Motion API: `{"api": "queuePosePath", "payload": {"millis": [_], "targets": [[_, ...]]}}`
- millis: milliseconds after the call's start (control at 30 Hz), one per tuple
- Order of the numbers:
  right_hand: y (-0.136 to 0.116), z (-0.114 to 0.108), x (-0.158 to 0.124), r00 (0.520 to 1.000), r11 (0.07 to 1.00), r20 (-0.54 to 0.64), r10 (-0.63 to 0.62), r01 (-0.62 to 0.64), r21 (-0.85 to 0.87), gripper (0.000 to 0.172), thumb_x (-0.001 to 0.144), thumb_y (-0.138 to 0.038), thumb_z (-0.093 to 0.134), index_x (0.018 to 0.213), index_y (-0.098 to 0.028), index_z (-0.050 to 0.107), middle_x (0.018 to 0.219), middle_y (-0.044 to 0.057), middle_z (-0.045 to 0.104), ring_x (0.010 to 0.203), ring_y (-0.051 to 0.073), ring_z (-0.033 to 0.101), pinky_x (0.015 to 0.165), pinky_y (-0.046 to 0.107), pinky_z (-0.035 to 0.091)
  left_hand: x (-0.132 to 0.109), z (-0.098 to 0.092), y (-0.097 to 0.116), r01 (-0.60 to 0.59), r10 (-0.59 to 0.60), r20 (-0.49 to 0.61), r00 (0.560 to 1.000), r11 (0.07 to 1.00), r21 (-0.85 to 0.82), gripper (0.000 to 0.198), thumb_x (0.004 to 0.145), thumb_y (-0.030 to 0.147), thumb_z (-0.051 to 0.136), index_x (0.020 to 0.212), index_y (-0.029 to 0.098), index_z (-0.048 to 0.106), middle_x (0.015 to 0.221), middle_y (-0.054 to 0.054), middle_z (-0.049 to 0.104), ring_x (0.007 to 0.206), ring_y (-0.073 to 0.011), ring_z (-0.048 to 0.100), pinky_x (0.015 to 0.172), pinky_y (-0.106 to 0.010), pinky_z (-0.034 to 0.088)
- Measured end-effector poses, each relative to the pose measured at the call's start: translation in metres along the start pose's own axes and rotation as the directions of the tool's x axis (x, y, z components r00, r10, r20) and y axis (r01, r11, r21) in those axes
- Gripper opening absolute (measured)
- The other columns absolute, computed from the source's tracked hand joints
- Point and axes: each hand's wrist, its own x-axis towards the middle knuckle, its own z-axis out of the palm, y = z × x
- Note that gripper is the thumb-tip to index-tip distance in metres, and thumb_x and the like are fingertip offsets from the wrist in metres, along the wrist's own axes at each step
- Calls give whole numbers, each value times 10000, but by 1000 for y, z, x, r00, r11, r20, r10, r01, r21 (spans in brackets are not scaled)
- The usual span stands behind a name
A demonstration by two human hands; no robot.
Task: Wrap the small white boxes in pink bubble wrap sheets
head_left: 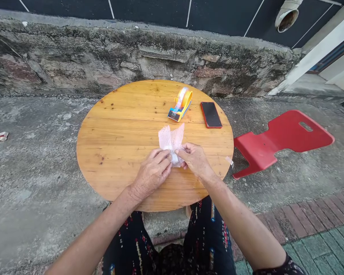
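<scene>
A piece of clear bubble wrap (172, 140) stands bunched on the round wooden table (117, 137), wrapped round something small that I cannot make out. My left hand (152, 172) pinches its lower left side with closed fingers. My right hand (195, 160) grips its lower right side, fingers curled on the wrap. Beyond the wrap sits a yellow and blue tape dispenser (181, 104) with clear tape. A strip of tape (229, 161) hangs off the table's right edge.
A black phone in a red case (211, 114) lies flat to the right of the dispenser. A red plastic chair (278, 140) lies tipped on the concrete at the right. A rough stone wall (132, 57) runs behind the table. My knees are under the near edge.
</scene>
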Motion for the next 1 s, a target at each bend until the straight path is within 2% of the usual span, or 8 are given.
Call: {"api": "queuePosePath", "payload": {"millis": [133,367,500,600,767,900,1000], "targets": [[-1,3,1,999,998,-8,-38,37,-59,230,754,-411,614,729,-188,562,507,-57,560,372,80,474,356,191,347,1,-1,-1,-12,12,-3,1000,1000,6,147,883,118,529,973,114,644,1107,-123,658,1055,-246,543,913,-408,532],[-4,5,-1,996,992,7,-87,87,-90,202,757,-369,596,734,-169,605,556,-36,579,423,88,526,415,200,370,2,-2,-1,-29,29,8,1000,1000,9,156,886,114,519,968,115,653,1106,-124,663,1043,-246,544,905,-413,530],[-8,3,-3,996,995,70,-64,69,-77,152,738,-294,583,770,-158,642,613,-14,619,488,92,557,444,197,399,1,-1,-2,-35,35,2,999,999,32,157,886,135,536,990,125,652,1117,-112,671,1013,-254,552,869,-424,523],[-15,0,-8,993,992,108,-46,58,-110,186,722,-265,589,840,-150,676,651,-3,637,541,98,562,462,198,419,1,-1,-3,-32,32,-5,999,998,52,152,878,146,554,992,124,652,1108,-108,677,962,-256,560,817,-419,521],[-25,-6,-13,976,989,213,-49,77,-129,245,765,-241,488,847,-142,696,673,15,629,543,111,556,440,215,437,0,-3,-2,-13,13,-19,1000,999,-33,159,886,122,529,987,135,652,1103,-118,667,962,-229,569,811,-378,521],[-19,-10,-10,960,975,266,-88,137,-173,272,787,-216,483,939,-161,701,676,-10,621,493,88,512,454,217,422,-2,-1,-1,12,-14,-32,999,997,-73,189,888,125,525,1038,146,639,1116,-122,642,972,-222,578,816,-374,524],[-15,-10,-8,946,937,284,-154,231,-263,228,811,-219,504,896,-176,711,631,-28,588,547,95,504,500,215,398,-4,3,-1,41,-46,-79,996,997,-70,174,880,131,537,1021,157,635,1098,-125,612,955,-215,577,792,-366,536]]}}
